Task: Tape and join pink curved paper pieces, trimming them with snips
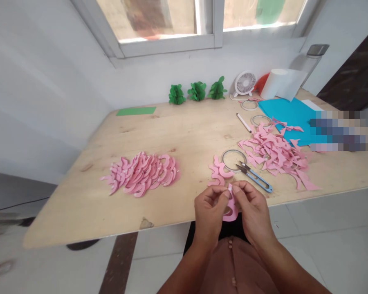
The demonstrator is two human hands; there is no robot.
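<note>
At the desk (190,139), I am pinching curved pink paper (232,211).
Left hand (210,210) and right hand (255,208) are gripping its far tip, curve pointing back between.

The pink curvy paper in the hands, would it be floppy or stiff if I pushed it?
The pink curvy paper would probably bend easily, as it looks thin. It is likely light too: the left hand and right hand just pinch it. Its narrow curve might tear if pulled hard.
</note>
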